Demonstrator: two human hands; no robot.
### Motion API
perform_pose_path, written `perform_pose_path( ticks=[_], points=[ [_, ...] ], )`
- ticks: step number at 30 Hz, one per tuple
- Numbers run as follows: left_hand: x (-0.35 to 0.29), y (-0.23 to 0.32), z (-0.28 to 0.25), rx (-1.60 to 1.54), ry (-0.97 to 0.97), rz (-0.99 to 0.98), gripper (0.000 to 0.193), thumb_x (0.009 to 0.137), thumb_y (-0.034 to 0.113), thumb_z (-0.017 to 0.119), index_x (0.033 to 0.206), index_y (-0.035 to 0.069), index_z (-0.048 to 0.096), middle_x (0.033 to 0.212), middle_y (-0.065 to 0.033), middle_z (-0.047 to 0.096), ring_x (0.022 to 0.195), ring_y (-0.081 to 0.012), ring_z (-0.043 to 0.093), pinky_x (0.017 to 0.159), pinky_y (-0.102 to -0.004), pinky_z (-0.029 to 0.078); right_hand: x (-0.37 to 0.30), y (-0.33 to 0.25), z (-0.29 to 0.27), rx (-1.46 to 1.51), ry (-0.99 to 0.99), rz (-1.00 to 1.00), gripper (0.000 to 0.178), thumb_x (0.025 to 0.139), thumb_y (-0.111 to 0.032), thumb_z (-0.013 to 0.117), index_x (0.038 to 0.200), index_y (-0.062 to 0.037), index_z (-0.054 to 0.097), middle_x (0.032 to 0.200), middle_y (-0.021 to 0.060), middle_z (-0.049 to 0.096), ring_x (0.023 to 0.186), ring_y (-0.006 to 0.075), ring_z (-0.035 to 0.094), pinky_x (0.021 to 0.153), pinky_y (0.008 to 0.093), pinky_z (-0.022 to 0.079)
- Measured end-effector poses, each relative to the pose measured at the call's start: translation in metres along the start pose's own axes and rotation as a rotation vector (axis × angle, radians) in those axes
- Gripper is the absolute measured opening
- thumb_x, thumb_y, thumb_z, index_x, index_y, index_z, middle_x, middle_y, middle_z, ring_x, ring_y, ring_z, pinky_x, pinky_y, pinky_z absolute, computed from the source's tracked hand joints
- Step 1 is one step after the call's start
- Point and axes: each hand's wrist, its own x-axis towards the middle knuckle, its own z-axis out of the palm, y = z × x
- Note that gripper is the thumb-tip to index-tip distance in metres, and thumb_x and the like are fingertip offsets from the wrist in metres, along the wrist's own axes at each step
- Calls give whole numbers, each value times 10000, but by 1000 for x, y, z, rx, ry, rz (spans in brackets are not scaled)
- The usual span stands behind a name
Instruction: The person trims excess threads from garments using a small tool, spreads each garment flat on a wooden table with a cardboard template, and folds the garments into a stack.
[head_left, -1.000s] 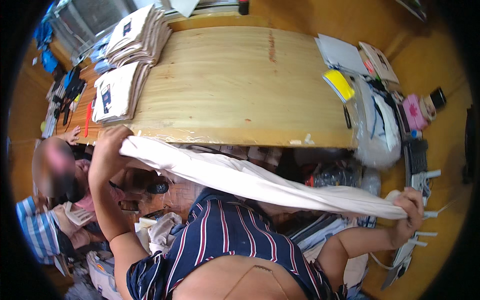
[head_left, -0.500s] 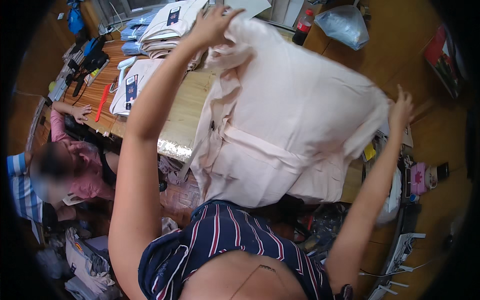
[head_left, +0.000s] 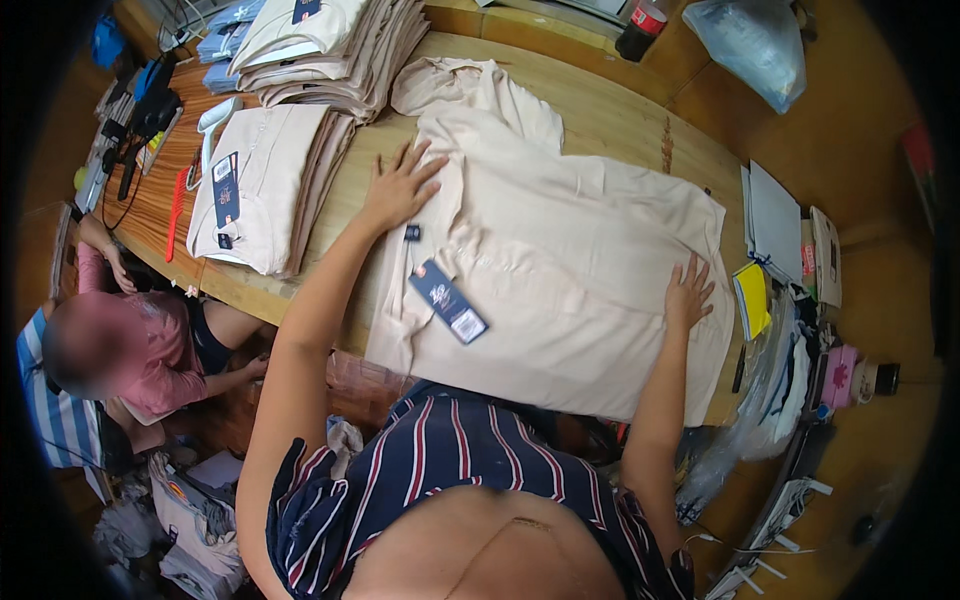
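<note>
Two piles of folded cream garments crowd the left of the table (head_left: 620, 125): a tall stack (head_left: 340, 85) at the back and a lower stack (head_left: 265, 190) nearer the person, with pale blue folded garments (head_left: 222, 45) behind. Beside the lower stack lie a white-handled tool (head_left: 208, 118) and a narrow red strip (head_left: 177, 215). A dark bottle (head_left: 640, 32) stands beyond the far edge; at the right are white sheets (head_left: 772, 215), a yellow piece (head_left: 752, 300) and a black pen-like item (head_left: 739, 368). Another person (head_left: 150, 340) sits at the left, below the table. The cream garment (head_left: 570, 270) is spread across the table's middle, covering part of its near edge, lightly creased, one far portion bunched just beside the tall stack. A dark blue tag (head_left: 447, 303) and a small black tab (head_left: 412, 233) show on its left part. The left hand (head_left: 402, 190) presses its left side, fingers spread wide; the right hand (head_left: 688, 292) lies flat on its right side, fingers apart, neither gripping.
</note>
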Motion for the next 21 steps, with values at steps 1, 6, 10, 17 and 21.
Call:
perform_pose_path(
  ticks=[1,6,10,17,21],
  points=[
    [15,-4,0,-19,-3,-11,431,832,456,387,1245,331,376,1373,-24,232,1263,-298,185,942,-612,130,20,-4,1,-10,-12,-4,500,856,-505,262,1317,-314,222,1399,12,159,1266,320,158,950,577,166],
    [33,20,-1,-100,180,-60,392,728,163,529,1115,220,519,1299,-104,319,1210,-323,265,920,-545,225,99,-10,-1,-15,-10,17,488,859,-452,303,1308,-266,256,1381,56,195,1255,308,189,948,546,209],
    [-25,82,-22,-552,-177,464,547,571,-18,515,1098,127,515,1214,-68,424,1174,-200,350,908,-442,269,94,-49,-3,305,252,-254,393,827,-221,455,1210,-153,406,1215,113,401,1088,271,408,862,399,363],
    [-62,130,-52,-351,-253,326,469,581,15,570,1037,83,479,1020,-88,448,954,-230,425,804,-393,325,-98,-190,-2,1518,-478,-772,274,768,71,432,1017,-16,508,878,86,527,653,131,571,602,237,458],
    [-99,53,-56,-903,387,-341,325,619,-91,443,915,38,474,793,-61,509,770,-167,497,702,-273,400,-102,-190,2,1426,-318,-803,281,744,101,403,969,-11,529,885,100,527,683,149,571,613,254,467]
  ],
)
